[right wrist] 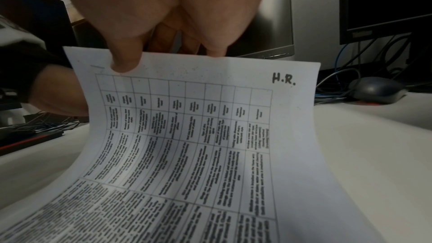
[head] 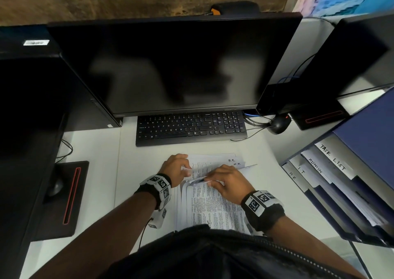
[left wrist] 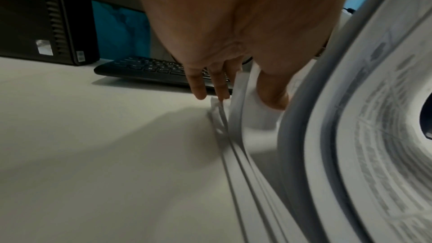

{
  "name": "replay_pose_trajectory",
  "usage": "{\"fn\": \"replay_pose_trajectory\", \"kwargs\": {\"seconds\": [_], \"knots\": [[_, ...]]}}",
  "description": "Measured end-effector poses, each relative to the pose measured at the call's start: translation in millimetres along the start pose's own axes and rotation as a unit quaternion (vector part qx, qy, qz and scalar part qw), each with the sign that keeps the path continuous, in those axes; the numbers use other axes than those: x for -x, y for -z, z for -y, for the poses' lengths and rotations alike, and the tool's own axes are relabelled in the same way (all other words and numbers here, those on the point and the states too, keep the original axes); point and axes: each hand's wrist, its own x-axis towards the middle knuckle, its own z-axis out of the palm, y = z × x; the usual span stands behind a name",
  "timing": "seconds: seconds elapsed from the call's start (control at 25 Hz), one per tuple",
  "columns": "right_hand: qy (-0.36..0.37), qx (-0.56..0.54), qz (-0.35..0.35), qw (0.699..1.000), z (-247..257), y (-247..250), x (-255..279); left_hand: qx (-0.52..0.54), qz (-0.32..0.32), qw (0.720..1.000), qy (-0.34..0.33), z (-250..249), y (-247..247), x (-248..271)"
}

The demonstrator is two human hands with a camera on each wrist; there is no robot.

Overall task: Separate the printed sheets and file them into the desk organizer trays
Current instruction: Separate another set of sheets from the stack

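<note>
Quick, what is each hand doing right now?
Left hand: pinching the edges of some printed sheets.
Right hand: pinching the top sheet, marked H.R.

Sheets matt paper; desk smooth matt; monitor glossy blk.

We see printed sheets stacked under both hands, top one marked "H.R." curling upward; labelled organizer trays right of them
</note>
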Motion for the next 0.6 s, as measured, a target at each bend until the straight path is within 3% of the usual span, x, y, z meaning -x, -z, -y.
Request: {"fn": "replay_pose_trajectory", "kwargs": {"seconds": [0.36,0.6], "knots": [[0.005,-0.002,-0.002,1.000,1.5,-0.5,-3.1,-0.023,-0.029,0.999,-0.021,-2.3,4.1,2.4],[0.012,-0.005,-0.004,1.000,1.9,-0.3,-2.0,0.089,-0.019,0.991,-0.103,-3.0,4.9,16.8]]}}
